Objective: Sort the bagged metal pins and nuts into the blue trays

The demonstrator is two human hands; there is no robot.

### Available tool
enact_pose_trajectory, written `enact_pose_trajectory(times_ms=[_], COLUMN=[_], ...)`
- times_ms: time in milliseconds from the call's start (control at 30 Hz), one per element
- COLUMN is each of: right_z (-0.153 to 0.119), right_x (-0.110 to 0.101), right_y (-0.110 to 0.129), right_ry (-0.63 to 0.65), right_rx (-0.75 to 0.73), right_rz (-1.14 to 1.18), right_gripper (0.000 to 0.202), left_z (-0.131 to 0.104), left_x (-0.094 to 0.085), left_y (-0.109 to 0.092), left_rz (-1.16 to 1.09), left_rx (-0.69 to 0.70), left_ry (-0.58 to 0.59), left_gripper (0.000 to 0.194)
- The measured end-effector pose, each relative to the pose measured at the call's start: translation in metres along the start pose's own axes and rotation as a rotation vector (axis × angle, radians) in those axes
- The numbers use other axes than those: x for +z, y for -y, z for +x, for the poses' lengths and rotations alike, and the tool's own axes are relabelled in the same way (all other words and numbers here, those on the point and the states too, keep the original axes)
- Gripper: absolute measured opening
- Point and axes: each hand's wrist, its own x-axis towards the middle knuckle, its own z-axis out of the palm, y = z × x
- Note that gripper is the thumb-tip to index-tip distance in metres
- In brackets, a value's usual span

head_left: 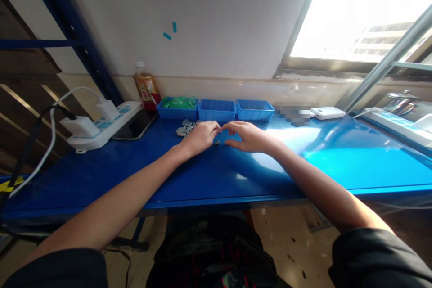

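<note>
My left hand (202, 136) is over the middle of the blue table (202, 175), fingers pressed together. Whatever its fingertips grip is too small or hidden to name. Facing it from the right is my right hand (248, 137), its thumb spread away from the index finger and nothing visible between them. The right index fingertip meets or nearly meets the left fingertips. Just below the fingertips lies a small metallic piece (216, 143) on the table. A pile of small grey metal parts (185, 128) sits beside my left hand, partly covered by it.
Behind the hands stand three blue bins: one with green packets (178, 102), a middle bin (217, 110) and a right bin (255, 110). To the left are a phone (137, 124), a power strip (91, 141) with chargers, and a drink bottle (146, 86). A white device (327, 112) lies right.
</note>
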Motion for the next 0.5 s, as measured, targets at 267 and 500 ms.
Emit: enact_pose_trajectory(times_ms=[267,500], right_z=[0.004,0.013], right_x=[0.012,-0.026], right_y=[-0.002,-0.034], right_ry=[0.177,-0.435], right_rx=[-0.022,0.06], right_rz=[-0.027,-0.182], right_gripper=[0.018,0.023], left_z=[-0.005,-0.009], left_x=[-0.012,-0.007], left_y=[0.006,0.001], left_rz=[0.063,0.045], left_rx=[0.046,0.089], left_ry=[0.185,0.228], left_gripper=[0.02,0.016])
